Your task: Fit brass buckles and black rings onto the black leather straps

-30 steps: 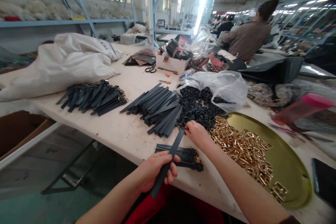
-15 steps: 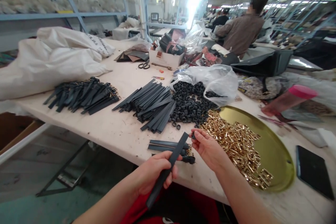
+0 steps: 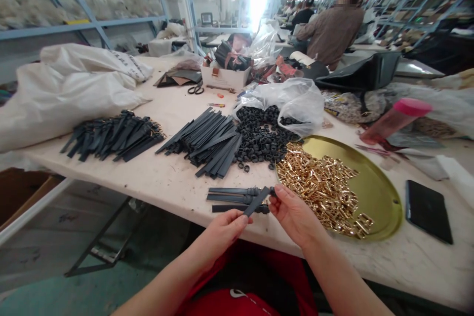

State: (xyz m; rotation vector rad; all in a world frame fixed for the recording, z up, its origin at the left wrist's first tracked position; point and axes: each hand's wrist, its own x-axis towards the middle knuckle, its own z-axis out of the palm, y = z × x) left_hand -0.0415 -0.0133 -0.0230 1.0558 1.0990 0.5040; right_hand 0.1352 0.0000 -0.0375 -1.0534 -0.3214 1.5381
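Left hand (image 3: 228,228) at lower centre, back upward, closed in a pinch, right hand (image 3: 295,215) just beside it, likewise pinching, bare forearms (image 3: 179,266) converging from the bottom edge

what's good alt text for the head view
A person's left hand holds a dark strap, the right hand a small dark loop, at a table with strap piles, loose loops and a gold tray of metal buckles.

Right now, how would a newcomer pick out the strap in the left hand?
Start at the big pale table and find the gold tray at its near side. Just left of the tray, a dark strap slants up from the left hand toward the right hand. Unlike the neighbouring straps lying on the table, this one is held.
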